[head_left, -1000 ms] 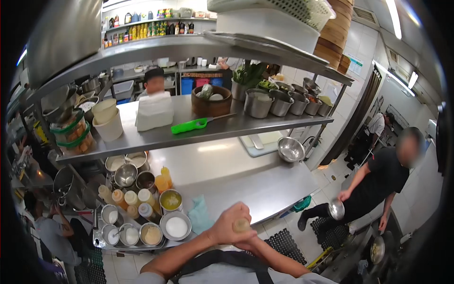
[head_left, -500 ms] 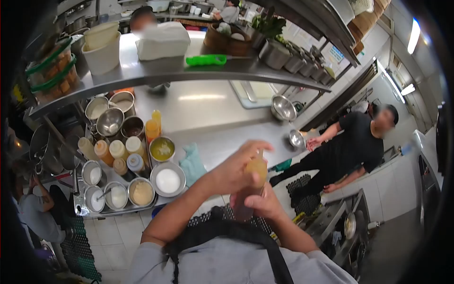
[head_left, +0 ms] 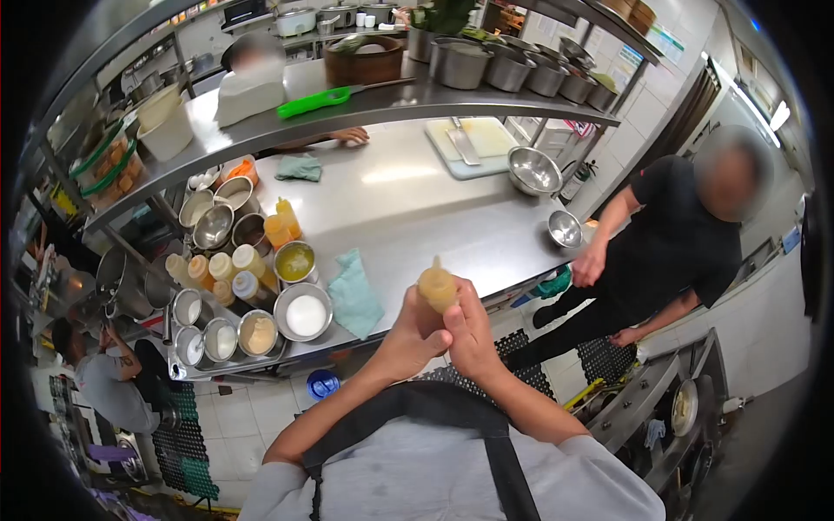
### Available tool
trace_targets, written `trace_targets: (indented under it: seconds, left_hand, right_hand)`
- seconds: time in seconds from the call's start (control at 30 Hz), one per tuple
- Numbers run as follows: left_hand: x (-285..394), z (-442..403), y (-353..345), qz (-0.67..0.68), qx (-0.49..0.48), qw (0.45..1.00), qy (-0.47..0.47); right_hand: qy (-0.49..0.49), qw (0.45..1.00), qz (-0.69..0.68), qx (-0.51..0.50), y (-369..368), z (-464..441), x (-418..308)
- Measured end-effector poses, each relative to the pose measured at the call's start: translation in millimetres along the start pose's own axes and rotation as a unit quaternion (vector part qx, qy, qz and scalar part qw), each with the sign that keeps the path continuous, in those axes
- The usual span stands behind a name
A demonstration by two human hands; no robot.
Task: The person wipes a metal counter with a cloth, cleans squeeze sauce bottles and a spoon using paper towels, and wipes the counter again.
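A squeeze bottle (head_left: 437, 289) with a yellowish cap and pointed nozzle stands up between my hands, in front of my chest. My left hand (head_left: 410, 337) wraps its near left side, and my right hand (head_left: 473, 337) closes round it from the right. Most of the bottle's body is hidden by my fingers. To the left, on the counter, lies a pale green cloth (head_left: 354, 295). Beyond it stand a metal bowl of white powder or salt (head_left: 305, 315), a pot of yellow-green liquid (head_left: 294, 261) and several other squeeze bottles (head_left: 253, 260).
A steel counter (head_left: 382, 213) runs ahead, with a shelf (head_left: 365, 117) above it holding pots and a green-handled tool (head_left: 314, 102). A cutting board (head_left: 486, 143) with a cleaver and metal bowls (head_left: 535, 170) sit at the far right. A co-worker (head_left: 669, 234) stands right; a blue container (head_left: 322, 384) is below.
My left hand has come down from the bottle's top to its side, uncovering the nozzle. The view has shifted, and the co-worker at right appears nearer. Another person's hand now shows beneath the shelf.
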State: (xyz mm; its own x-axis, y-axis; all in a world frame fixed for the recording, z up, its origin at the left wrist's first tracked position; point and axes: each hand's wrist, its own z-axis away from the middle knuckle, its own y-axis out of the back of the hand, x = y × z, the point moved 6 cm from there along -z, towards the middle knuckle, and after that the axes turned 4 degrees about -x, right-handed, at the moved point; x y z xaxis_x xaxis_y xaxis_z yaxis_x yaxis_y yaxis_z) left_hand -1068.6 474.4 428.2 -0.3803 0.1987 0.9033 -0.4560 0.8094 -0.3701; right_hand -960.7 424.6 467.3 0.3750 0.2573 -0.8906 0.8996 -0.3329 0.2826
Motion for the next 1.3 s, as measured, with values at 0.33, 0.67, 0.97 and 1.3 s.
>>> trace_targets:
  seconds: [0.33,0.67,0.97,1.3]
  left_hand:
    - [-78,7,-24,-0.18,0.137,0.964,0.139]
    - [-92,42,25,-0.213,0.293,0.92,0.152]
    - [-105,29,49,-0.074,0.336,0.928,0.143]
    - [-98,38,94,-0.305,0.3,0.896,0.124]
  right_hand:
    - [-0.263,0.881,-0.383,0.089,135,71,119]
    - [-0.426,0.841,-0.329,0.052,168,199,238]
    - [-0.425,0.899,-0.101,-0.038,147,172,196]
    - [-0.421,0.902,-0.083,-0.055,113,184,237]
